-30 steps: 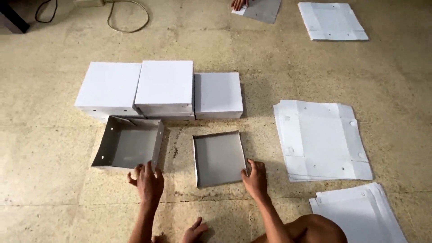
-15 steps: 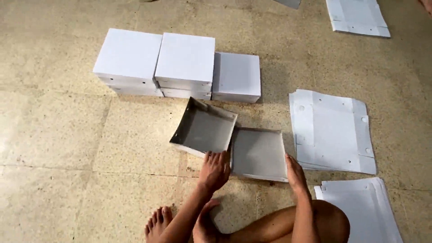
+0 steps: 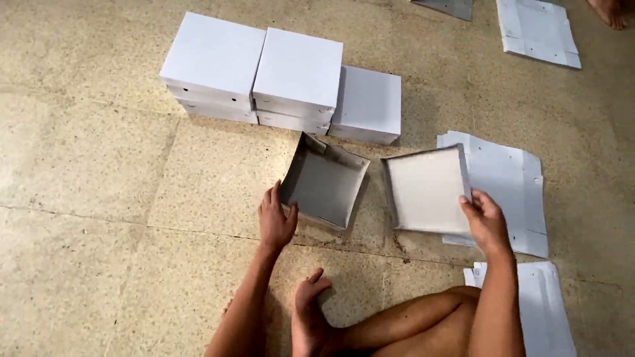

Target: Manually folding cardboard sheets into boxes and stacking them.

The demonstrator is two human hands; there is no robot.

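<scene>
I sit on a speckled floor. My left hand (image 3: 275, 219) grips the near left corner of a folded grey cardboard box tray (image 3: 324, 180), which is tilted up off the floor. My right hand (image 3: 485, 219) holds the near right corner of a second shallow tray (image 3: 426, 190) with a pale inside; it overlaps a flat white cut-out sheet (image 3: 509, 185) on the right. The two trays lie side by side, a small gap between them.
Several closed white boxes (image 3: 297, 69) are stacked in a row just beyond the trays. More flat white sheets lie at the lower right (image 3: 546, 307) and top right (image 3: 539, 30). Another person's foot (image 3: 610, 12) shows at the top right corner. My own foot (image 3: 307, 311) and leg are below.
Both hands went from resting on the floor by the trays to gripping them. The left tray is now turned and lifted; the right tray has shifted right over the flat sheet.
</scene>
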